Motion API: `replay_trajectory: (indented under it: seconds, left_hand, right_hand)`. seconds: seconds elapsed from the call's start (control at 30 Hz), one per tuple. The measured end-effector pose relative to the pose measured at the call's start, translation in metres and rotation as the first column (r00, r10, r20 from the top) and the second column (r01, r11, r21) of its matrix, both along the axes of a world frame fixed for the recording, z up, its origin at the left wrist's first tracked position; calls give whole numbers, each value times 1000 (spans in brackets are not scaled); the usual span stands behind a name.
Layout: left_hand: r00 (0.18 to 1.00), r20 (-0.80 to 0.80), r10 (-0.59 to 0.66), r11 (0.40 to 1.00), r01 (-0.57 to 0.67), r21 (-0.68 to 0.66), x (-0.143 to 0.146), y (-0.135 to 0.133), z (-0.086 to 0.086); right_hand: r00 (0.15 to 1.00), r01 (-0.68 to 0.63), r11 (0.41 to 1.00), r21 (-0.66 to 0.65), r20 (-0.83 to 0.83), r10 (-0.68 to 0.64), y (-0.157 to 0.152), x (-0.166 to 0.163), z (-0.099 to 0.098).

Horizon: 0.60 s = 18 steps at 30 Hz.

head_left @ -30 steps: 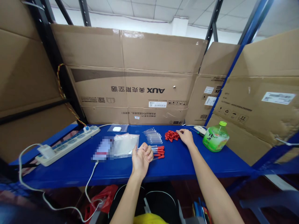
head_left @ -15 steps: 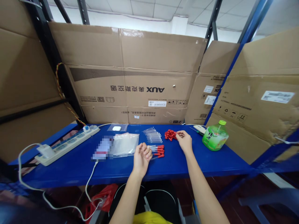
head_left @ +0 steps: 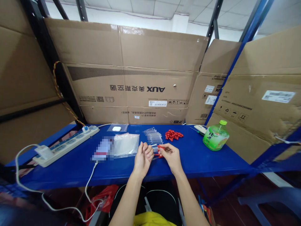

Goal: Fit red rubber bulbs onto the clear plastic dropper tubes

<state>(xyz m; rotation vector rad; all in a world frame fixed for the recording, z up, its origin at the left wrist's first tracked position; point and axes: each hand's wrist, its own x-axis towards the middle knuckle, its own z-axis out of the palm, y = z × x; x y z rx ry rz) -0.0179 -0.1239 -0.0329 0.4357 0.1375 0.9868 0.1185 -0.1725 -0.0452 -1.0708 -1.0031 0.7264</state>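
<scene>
My left hand point(head_left: 144, 156) is closed around a thin clear tube point(head_left: 154, 145) held just above the blue shelf. My right hand point(head_left: 171, 154) is right beside it, fingers pinched on a small red cap point(head_left: 161, 146) at the tube's end. Under and behind the hands lie finished tubes with red caps, partly hidden. A row of bare clear tubes point(head_left: 153, 136) lies farther back. A pile of loose red caps point(head_left: 173, 135) sits to the right of them.
A clear plastic bag point(head_left: 125, 144) and a blurred packet point(head_left: 103, 149) lie left of my hands. A white power strip point(head_left: 67, 144) with a cable runs along the left. A green drink bottle point(head_left: 213, 136) lies at the right. Cardboard boxes point(head_left: 131, 78) wall the back.
My right hand left the pile of red caps and came back left to meet the left hand at the tube. The left hand stayed in place.
</scene>
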Motion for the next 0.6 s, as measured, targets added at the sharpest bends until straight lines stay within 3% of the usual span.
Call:
replay_trajectory:
  seconds: [0.6]
  left_hand:
    - [999, -40, 2, 998, 0, 57, 3, -3, 0]
  right_hand:
    - [990, 74, 997, 28, -123, -70, 2, -9, -4]
